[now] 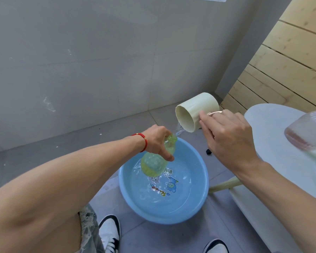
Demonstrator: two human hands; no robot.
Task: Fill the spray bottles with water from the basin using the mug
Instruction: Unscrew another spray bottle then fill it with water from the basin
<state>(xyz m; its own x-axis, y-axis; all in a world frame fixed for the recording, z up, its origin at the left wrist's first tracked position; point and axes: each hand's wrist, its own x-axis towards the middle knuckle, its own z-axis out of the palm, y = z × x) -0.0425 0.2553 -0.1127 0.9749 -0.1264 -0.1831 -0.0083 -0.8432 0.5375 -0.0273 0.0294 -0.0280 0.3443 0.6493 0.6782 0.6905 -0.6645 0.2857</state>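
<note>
While R hand (228, 136) grips tipped mug (195, 112), L hand (159, 141) grips yellow bottle (157, 159) over basin (199, 179), water pouring.

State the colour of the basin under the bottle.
Light blue basin, with cartoon stickers inside; seen best in the head view.

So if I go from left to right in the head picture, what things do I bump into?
Red bracelet → left hand → green bottle → mug → right hand → white table → blurry pink bottle. The blue basin sits underneath the middle ones, so it has no clear place.
</note>
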